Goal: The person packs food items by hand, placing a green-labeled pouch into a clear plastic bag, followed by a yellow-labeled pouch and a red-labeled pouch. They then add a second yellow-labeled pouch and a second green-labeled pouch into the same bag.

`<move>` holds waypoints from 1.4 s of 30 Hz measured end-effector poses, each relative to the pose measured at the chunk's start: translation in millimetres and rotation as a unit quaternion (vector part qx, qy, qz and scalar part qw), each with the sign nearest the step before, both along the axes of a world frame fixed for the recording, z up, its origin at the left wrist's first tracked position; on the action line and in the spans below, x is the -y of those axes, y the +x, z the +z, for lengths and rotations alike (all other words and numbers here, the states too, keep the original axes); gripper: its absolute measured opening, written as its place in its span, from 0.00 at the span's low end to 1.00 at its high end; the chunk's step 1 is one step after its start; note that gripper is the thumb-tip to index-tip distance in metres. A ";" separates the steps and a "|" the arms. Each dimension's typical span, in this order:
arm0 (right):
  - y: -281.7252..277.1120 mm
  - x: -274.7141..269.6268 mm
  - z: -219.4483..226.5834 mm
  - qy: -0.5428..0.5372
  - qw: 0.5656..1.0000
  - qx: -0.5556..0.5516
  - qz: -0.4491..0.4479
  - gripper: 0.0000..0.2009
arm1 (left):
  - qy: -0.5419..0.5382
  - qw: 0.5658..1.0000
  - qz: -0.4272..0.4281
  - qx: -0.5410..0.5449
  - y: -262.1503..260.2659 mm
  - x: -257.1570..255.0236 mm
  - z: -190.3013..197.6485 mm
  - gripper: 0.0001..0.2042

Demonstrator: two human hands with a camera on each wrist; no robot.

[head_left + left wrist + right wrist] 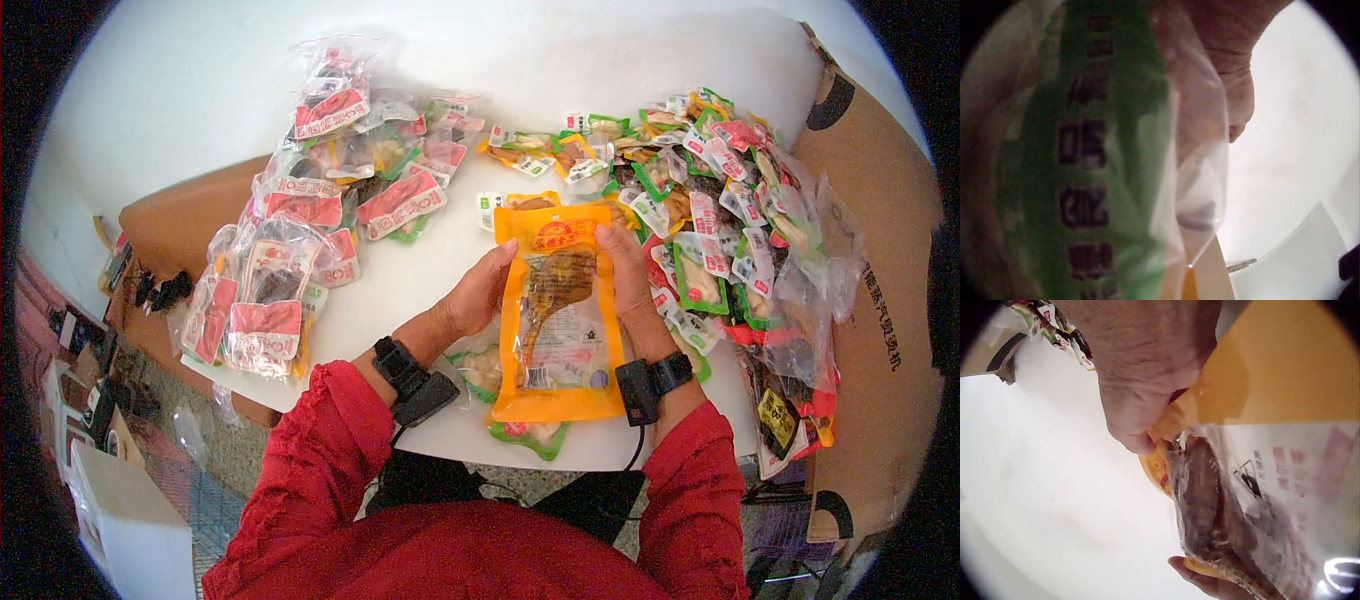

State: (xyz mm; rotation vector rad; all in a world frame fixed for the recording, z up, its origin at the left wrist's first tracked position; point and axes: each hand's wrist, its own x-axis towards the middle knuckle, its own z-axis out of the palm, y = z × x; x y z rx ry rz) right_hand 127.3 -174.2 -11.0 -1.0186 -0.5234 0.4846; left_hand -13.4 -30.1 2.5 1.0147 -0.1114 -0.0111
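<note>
White table [400, 290] with packs [302, 209] heaped left and right. Left hand [480, 290] and right hand [626, 270] pinch the orange pouch [560, 300] by its sides, near middle; I'd keep even tension so it doesn't flop.

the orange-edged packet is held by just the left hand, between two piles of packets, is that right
Not just the left hand: the head view shows the right hand holding the orange-edged packet too. The rest stands.
</note>
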 end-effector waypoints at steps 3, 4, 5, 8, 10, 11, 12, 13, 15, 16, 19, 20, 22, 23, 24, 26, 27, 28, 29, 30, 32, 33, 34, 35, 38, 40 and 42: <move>-4.8 -3.3 2.9 0.000 0.999 0.032 0.032 0.13 | -0.010 1.000 0.015 -0.003 1.5 1.2 -1.3 0.29; -5.0 -3.3 3.2 0.000 0.999 0.033 0.033 0.13 | -0.019 0.999 0.027 -0.012 2.0 1.2 -2.2 0.29; -4.9 -2.8 3.3 0.006 0.998 0.045 0.036 0.14 | -0.019 0.999 0.027 -0.012 2.1 0.3 -2.9 0.29; -1.9 -1.3 0.9 -0.012 0.997 0.081 0.016 0.14 | -0.025 0.999 0.015 -0.027 1.2 -1.5 -2.5 0.28; -2.6 -1.1 1.8 -0.036 0.994 0.103 -0.007 0.13 | -0.053 0.997 0.032 -0.044 0.0 -1.8 -0.6 0.24; -3.6 -0.4 2.7 -0.062 0.989 0.130 -0.033 0.12 | -0.054 0.997 0.033 -0.044 2.2 -6.8 -6.1 0.24; -4.4 -0.5 3.7 -0.088 0.982 0.156 -0.058 0.11 | -0.048 0.995 0.038 -0.083 6.7 -15.5 -16.4 0.22; -0.8 -1.2 -0.4 -0.089 0.982 0.156 -0.057 0.11 | -0.043 0.991 0.043 -0.123 8.5 -19.9 -20.1 0.21; 5.2 -3.8 -6.8 -0.111 0.967 0.217 -0.072 0.12 | 0.016 0.986 0.090 -0.143 9.3 -23.0 -24.8 0.19; 3.7 -4.4 -6.5 -0.112 0.967 0.218 -0.070 0.12 | 0.076 0.975 0.134 -0.163 9.1 -23.1 -24.7 0.18; 0.6 -5.7 -5.2 -0.065 0.981 0.173 -0.067 0.10 | 0.083 0.964 0.177 -0.182 7.6 -15.2 -18.0 0.17; 3.2 -7.7 -8.4 -0.046 0.980 0.183 -0.069 0.10 | 0.082 0.964 0.178 -0.180 9.2 -13.3 -18.9 0.17; 3.6 -8.0 -7.4 -0.027 0.978 0.196 -0.071 0.10 | -0.032 0.973 0.193 -0.119 11.6 -9.2 -19.2 0.09; 3.2 -6.8 -7.0 -0.032 0.980 0.187 -0.064 0.10 | -0.033 0.974 0.193 -0.117 11.6 -8.0 -19.3 0.09; 0.8 -5.9 -3.8 -0.037 0.981 0.179 -0.058 0.10 | -0.040 0.974 0.193 -0.111 9.8 -5.2 -14.0 0.09; -5.4 -3.2 2.7 -0.050 0.985 0.156 -0.055 0.11 | -0.049 0.974 0.194 -0.103 8.1 -2.6 -8.8 0.09; -7.2 -2.3 5.4 -0.063 0.988 0.131 -0.052 0.11 | -0.030 0.979 0.185 -0.082 7.3 -3.2 -8.1 0.09; -5.0 -2.1 4.3 -0.064 0.988 0.134 -0.051 0.11 | -0.011 0.982 0.176 -0.061 6.8 -4.1 -7.5 0.10; -1.4 -2.1 1.3 -0.034 0.992 0.119 -0.012 0.13 | -0.013 0.982 0.177 -0.059 7.4 -5.2 -8.3 0.10; -3.9 -2.7 6.3 -0.005 0.994 0.104 0.027 0.15 | -0.014 0.983 0.178 -0.036 8.7 -6.7 -10.2 0.10; -13.2 -0.6 15.6 0.010 0.996 0.061 0.059 0.16 | -0.016 0.984 0.179 -0.013 10.1 -9.4 -14.7 0.10; -18.4 0.1 20.6 0.026 0.996 0.016 0.089 0.18 | -0.016 0.983 0.181 -0.010 9.4 -9.8 -15.5 0.11; -17.3 1.0 18.2 0.025 0.996 0.016 0.089 0.18 | -0.017 0.983 0.182 -0.008 9.1 -9.9 -16.3 0.12; -14.6 1.4 13.2 -0.006 0.994 0.013 0.112 0.19 | -0.017 0.983 0.183 -0.008 9.4 -9.3 -17.1 0.12; -5.2 0.5 0.9 -0.036 0.991 0.002 0.130 0.20 | -0.062 0.980 0.189 -0.013 6.8 -2.8 -6.6 0.13; -5.6 -0.5 0.7 -0.037 0.991 -0.005 0.126 0.20 | -0.080 0.978 0.190 -0.029 5.8 -1.0 -3.2 0.13; -8.0 0.2 2.4 -0.029 0.993 -0.004 0.116 0.19 | -0.082 0.979 0.184 -0.029 6.9 -3.4 -7.4 0.13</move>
